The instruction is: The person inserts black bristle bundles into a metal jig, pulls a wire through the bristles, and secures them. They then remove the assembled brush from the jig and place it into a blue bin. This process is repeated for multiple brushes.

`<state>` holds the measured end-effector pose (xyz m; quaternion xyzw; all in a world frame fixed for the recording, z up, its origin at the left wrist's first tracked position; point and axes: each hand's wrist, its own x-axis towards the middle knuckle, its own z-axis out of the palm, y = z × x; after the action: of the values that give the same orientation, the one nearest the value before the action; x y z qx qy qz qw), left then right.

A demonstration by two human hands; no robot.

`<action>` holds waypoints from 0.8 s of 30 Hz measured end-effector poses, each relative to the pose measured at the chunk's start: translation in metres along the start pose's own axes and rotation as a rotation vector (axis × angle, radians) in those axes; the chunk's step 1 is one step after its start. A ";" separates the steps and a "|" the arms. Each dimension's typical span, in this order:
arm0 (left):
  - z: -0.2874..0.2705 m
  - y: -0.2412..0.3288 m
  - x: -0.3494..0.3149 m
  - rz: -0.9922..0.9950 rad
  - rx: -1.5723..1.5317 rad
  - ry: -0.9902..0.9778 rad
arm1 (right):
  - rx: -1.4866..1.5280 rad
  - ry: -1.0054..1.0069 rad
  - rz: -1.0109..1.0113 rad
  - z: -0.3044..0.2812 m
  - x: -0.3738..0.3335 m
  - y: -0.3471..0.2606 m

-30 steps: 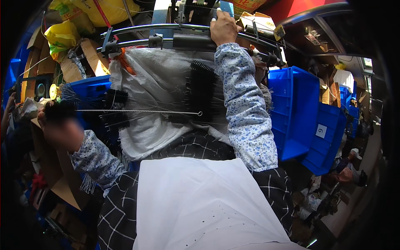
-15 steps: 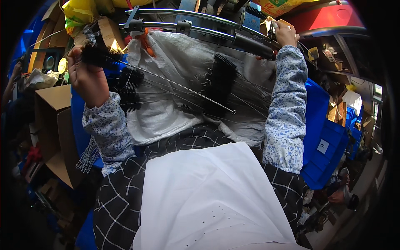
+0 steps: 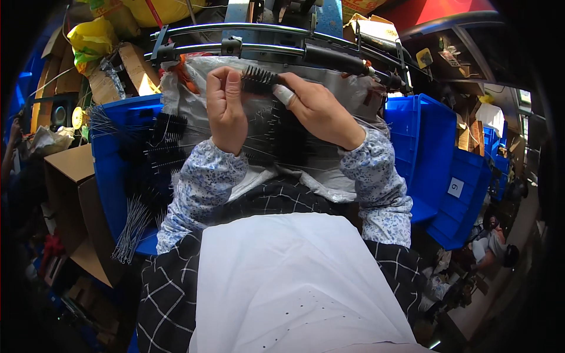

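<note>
In front of the metal rails, a short black bristle brush (image 3: 259,78) spans the gap between my two hands. My left hand (image 3: 227,115) is closed at the brush's left end, thumb pressed to the curled fingers. My right hand (image 3: 326,112), with white tape around a finger, pinches the other end. Beneath them, more black wire-handled brushes (image 3: 291,138) lie over a white woven sack (image 3: 259,179) across my lap. Another group of black brushes (image 3: 168,130) sits by my left forearm. The fingers hide the ends of the held brush.
Two chromed rails (image 3: 265,48) with a black sleeve (image 3: 332,59) cross just beyond my hands. A blue bin (image 3: 109,170) with wire handles (image 3: 134,226) stands left, beside an open cardboard box (image 3: 73,156). Blue bins (image 3: 432,141) stand right.
My left hand has come from the far left to the middle. My right hand has left the rail's right end and come back to meet it at the brush.
</note>
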<state>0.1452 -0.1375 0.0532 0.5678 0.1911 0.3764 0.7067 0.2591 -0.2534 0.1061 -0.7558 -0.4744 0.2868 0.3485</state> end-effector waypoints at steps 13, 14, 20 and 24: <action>-0.239 -0.005 0.001 -0.455 0.729 -0.081 | -0.889 0.764 0.171 -0.068 0.080 0.141; -0.246 -0.013 -0.001 -0.386 0.765 -0.138 | -0.881 0.759 0.173 -0.068 0.082 0.141; -0.231 -0.008 0.001 -0.586 0.640 0.030 | -0.830 0.707 0.134 -0.067 0.084 0.147; -0.239 -0.005 0.005 -0.612 0.653 -0.015 | -0.853 0.646 0.177 -0.071 0.090 0.150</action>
<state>-0.0169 0.0237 -0.0183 0.6812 0.4539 0.0657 0.5706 0.4258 -0.2347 0.0187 -0.9169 -0.3520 -0.1498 0.1135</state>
